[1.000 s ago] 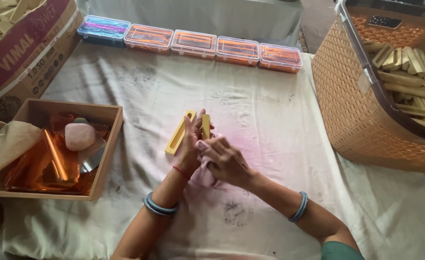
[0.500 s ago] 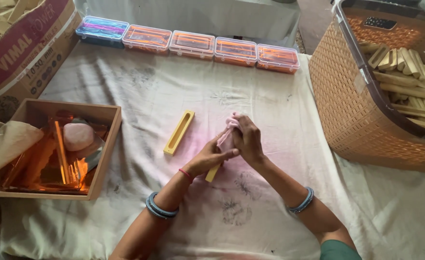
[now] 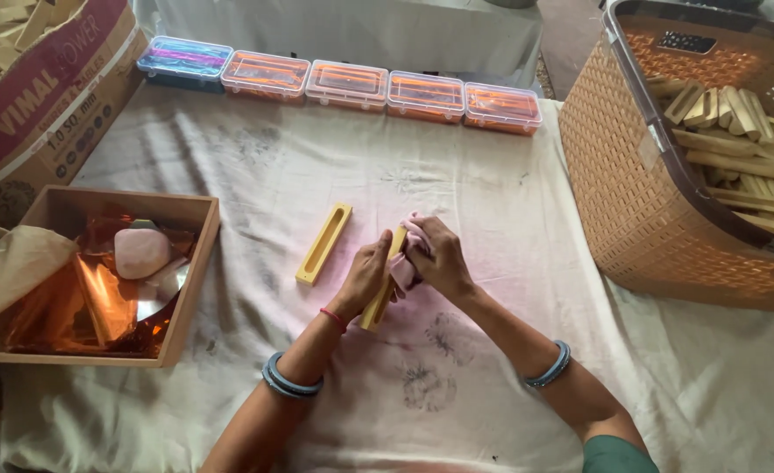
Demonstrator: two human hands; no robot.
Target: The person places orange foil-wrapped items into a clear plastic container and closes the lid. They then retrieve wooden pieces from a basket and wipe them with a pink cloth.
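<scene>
Right at the middle of the table, a yellow bar (image 3: 380,293) lies slanted on the white cloth (image 3: 457,175), its near end sticking out below the left hand (image 3: 365,276), which is closed over it and presses it down. The right hand (image 3: 439,258) is clenched around a wad of pink cloth (image 3: 402,267) and holds it against the bar's far end, so both hands touch there.

Just beside them, toward the left edge, a yellow tray-shaped mould (image 3: 324,243) with a long slot lies free on the cloth, apart from both hands. Farther left sits a shallow wooden box (image 3: 196,263) holding crumpled orange foil (image 3: 71,307) and a pale pink lump (image 3: 141,252).

Along the far edge runs a row of five clear-lidded plastic boxes (image 3: 343,85), one bluish and four orange. A woven plastic basket (image 3: 641,201) full of pale wooden sticks (image 3: 737,131) stands at the right edge, and a cardboard carton (image 3: 36,105) fills the far left corner.
</scene>
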